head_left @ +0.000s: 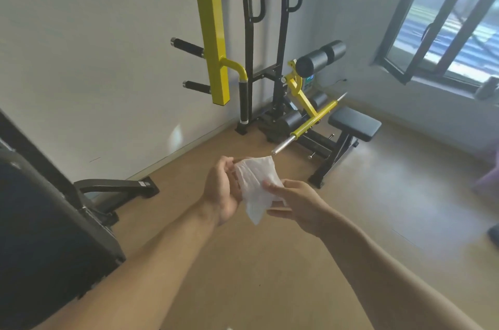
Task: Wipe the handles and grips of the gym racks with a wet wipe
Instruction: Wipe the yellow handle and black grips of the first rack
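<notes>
Both bare hands meet in front of the body, above the tan floor [243, 275], with a white wet wipe [255, 186] held between them. The left hand [220, 189] is curled, its grip closed on the wipe's left edge with the fingers wrapped toward the palm. The right hand [294, 205] pinches the wipe's right side — thumb on top, fingers beneath — so its grip is clamped on the wipe too. The wipe is crumpled and partly unfolded, and its lower corner hangs down between the 2 wrists.

Beyond the hands, against the white wall, stands a yellow-and-black gym rack [251, 59]. A yellow upright post [213, 32] hangs in front of it, with 2 black horizontal grips [187, 47] sticking out to its left, one above the other, and 1 black vertical handle [243, 101] on a curved yellow arm just to its right. Lower on the rack are black foam rollers [321, 57] and a yellow bar with chrome ends [310, 124]. A black padded seat [355, 123] sits near the bar's far side. The wipe is well apart from every grip on the rack.

At the left edge a dark padded machine [40, 221] fills the frame — its black foot [118, 186] rests on the floor. An open window [445, 19] is at the upper right.
</notes>
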A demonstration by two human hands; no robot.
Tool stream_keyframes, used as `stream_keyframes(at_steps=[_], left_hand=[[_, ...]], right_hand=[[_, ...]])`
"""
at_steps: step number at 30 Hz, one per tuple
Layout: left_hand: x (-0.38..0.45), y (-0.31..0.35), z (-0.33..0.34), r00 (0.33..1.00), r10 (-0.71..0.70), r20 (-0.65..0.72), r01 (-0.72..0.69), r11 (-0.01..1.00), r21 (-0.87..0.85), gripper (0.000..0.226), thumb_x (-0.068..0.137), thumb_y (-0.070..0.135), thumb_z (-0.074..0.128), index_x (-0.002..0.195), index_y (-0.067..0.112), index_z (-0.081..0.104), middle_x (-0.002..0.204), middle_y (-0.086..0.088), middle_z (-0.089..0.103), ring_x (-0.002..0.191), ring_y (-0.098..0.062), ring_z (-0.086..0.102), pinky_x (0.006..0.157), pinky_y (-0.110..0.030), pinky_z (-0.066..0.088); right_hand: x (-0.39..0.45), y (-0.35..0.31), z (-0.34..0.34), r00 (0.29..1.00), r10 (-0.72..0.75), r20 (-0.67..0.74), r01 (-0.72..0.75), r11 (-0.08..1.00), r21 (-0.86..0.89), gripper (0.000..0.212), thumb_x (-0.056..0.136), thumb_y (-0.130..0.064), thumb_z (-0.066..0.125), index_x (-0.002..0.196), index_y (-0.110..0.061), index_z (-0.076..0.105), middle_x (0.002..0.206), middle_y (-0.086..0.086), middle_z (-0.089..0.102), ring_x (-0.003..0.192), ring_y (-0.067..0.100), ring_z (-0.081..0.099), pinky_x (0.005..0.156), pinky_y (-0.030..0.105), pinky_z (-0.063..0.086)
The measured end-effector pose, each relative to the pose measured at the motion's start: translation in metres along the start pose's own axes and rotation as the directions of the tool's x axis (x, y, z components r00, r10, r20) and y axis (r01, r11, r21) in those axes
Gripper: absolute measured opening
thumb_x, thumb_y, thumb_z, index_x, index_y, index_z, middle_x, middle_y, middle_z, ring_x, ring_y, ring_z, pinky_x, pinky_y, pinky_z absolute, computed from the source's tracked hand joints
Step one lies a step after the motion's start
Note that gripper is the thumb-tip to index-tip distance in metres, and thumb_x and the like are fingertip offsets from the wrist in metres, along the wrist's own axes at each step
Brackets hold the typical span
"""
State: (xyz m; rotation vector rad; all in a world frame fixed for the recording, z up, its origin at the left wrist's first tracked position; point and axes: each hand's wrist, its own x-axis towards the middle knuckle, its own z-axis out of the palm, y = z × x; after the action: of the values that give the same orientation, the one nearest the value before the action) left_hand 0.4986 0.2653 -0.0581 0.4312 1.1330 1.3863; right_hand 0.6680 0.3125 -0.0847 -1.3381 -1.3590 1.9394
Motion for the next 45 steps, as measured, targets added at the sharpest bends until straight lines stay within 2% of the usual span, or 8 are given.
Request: stream_keyframes(at_steps=[4,10,15,24,27,33,37,45], left_hand=[[0.049,-0.003,-0.008,0.986,0.086,-0.147,-0.047,0.968,0.246,0.025,0.087,0.018,0.074,0.107,0.006,0.067,0.105,-0.014,0.074,0.091,-0.027,0.073,0.075,-0.037,0.061],[0.144,0.027,-0.019,0.971,0.141,-0.191,-0.088,0.962,0.259,0.022,0.084,0.007,0.076,0.104,0.005,0.066,0.1,-0.011,0.072,0.083,-0.022,0.071,0.072,-0.028,0.062],[0.227,0.066,-0.04,0.974,0.16,-0.162,-0.083,0.912,0.401,0.02,0.083,0.018,0.079,0.099,0.011,0.069,0.103,-0.014,0.074,0.081,-0.021,0.075,0.084,-0.038,0.061],[0.303,0.121,-0.037,0.916,0.398,-0.047,-0.281,0.723,0.631,0.009,0.088,0.033,0.072,0.096,0.029,0.071,0.095,0.014,0.073,0.09,0.002,0.068,0.082,-0.025,0.057],[0.305,0.132,-0.026,0.783,0.619,0.05,-0.481,0.554,0.68,0.008,0.091,0.023,0.07,0.099,0.023,0.07,0.095,0.015,0.071,0.087,0.007,0.065,0.075,-0.008,0.048],[0.319,0.167,-0.008,0.344,0.765,0.544,-0.666,-0.209,0.716,0.02,0.092,0.007,0.066,0.112,0.01,0.069,0.117,0.0,0.069,0.114,-0.015,0.061,0.101,-0.026,0.045],[0.338,0.173,0.001,0.471,0.61,0.637,-0.548,-0.364,0.753,0.036,0.098,0.02,0.057,0.133,0.013,0.061,0.14,-0.001,0.059,0.138,-0.017,0.046,0.117,-0.039,0.034],[0.35,0.161,0.006,0.56,0.656,0.506,-0.451,-0.271,0.85,0.051,0.098,0.032,0.058,0.145,0.017,0.048,0.152,0.003,0.045,0.149,-0.012,0.025,0.122,-0.039,0.023]], right_hand=[[0.045,-0.013,-0.009,0.994,-0.017,-0.104,0.038,0.979,0.2,0.049,0.079,-0.027,0.083,0.114,0.0,0.063,0.113,0.016,0.073,0.098,0.028,0.073,0.073,0.033,0.059],[0.139,-0.052,-0.007,0.998,-0.027,-0.053,0.049,0.87,0.491,0.039,0.089,-0.024,0.069,0.126,-0.012,0.065,0.126,0.017,0.067,0.109,0.034,0.066,0.076,0.04,0.058],[0.221,-0.1,-0.005,0.937,0.084,-0.338,0.147,0.784,0.603,0.053,0.07,-0.03,0.086,0.118,-0.016,0.067,0.119,0.015,0.069,0.103,0.037,0.069,0.083,0.049,0.059],[0.298,-0.161,0.038,0.805,-0.082,-0.587,0.323,0.891,0.319,0.024,0.089,-0.041,0.071,0.097,-0.019,0.076,0.093,-0.003,0.072,0.093,0.018,0.064,0.085,0.032,0.051],[0.304,-0.139,0.049,0.826,-0.319,-0.464,0.471,0.843,0.26,0.039,0.1,-0.042,0.051,0.111,-0.015,0.076,0.116,-0.01,0.072,0.11,0.004,0.064,0.098,0.026,0.047],[0.34,-0.147,0.022,0.739,-0.488,-0.465,0.478,0.866,-0.148,0.034,0.081,-0.027,0.081,0.11,-0.033,0.063,0.104,-0.012,0.071,0.096,0.003,0.068,0.083,0.027,0.056],[0.365,-0.156,0.01,0.845,-0.491,-0.21,0.377,0.828,-0.416,0.031,0.081,-0.054,0.064,0.104,-0.033,0.064,0.098,-0.006,0.069,0.087,0.013,0.066,0.078,0.045,0.058],[0.377,-0.168,0.003,0.823,-0.559,-0.104,0.465,0.767,-0.443,0.018,0.092,-0.039,0.062,0.102,-0.027,0.052,0.085,-0.005,0.067,0.071,0.015,0.064,0.062,0.035,0.054]])
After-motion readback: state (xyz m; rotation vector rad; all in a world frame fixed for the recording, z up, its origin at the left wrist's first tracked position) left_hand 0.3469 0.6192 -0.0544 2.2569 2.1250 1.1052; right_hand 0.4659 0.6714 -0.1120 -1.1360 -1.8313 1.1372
